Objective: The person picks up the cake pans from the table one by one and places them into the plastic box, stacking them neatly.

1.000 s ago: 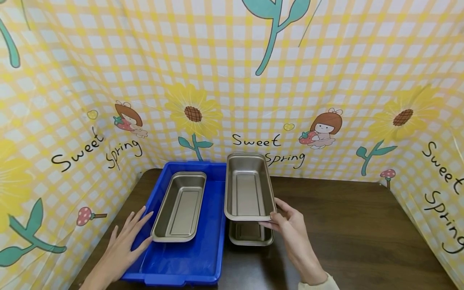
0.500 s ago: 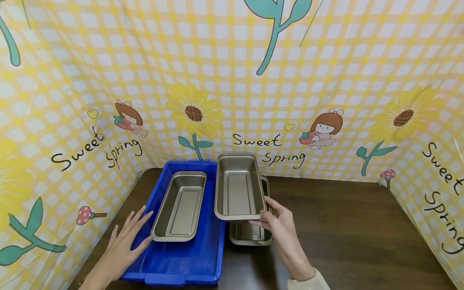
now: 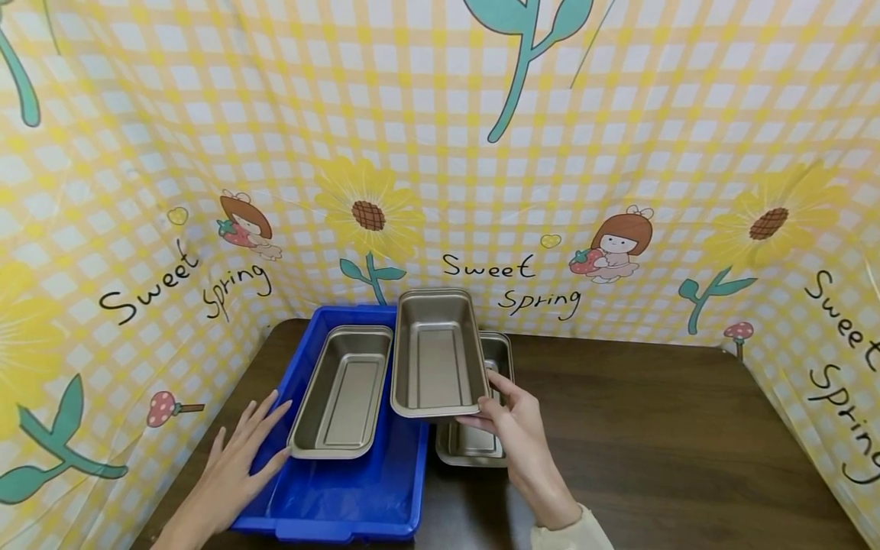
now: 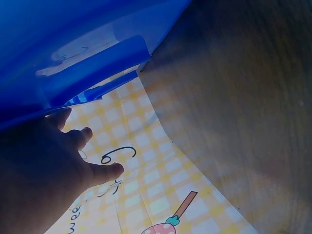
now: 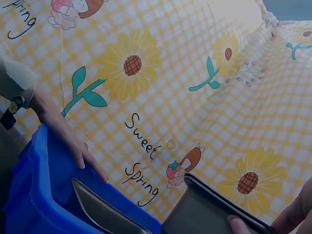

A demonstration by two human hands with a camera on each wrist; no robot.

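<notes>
My right hand (image 3: pixel 525 447) pinches the near right corner of a bronze-grey metal loaf pan (image 3: pixel 436 367), thumb on the rim. The pan is held raised, partly over the right side of a blue plastic tray (image 3: pixel 344 496). Inside that tray, toward its left side, lies a similar loaf pan (image 3: pixel 348 401). Another loaf pan (image 3: pixel 474 449) stands on the table right of the tray, partly hidden by the held one. At the tray's left edge is my left hand (image 3: pixel 234 466), fingers spread and fairly straight, the thumb near the tray pan's corner.
The dark wooden table (image 3: pixel 653 428) extends to the right of the pans. A yellow checked cloth (image 3: pixel 440 191) with printed flowers and lettering hangs behind and on both sides.
My right hand has carried the loaf pan leftward, from above the table pan to partly over the tray, uncovering more of the table pan. My left hand has stayed put.
</notes>
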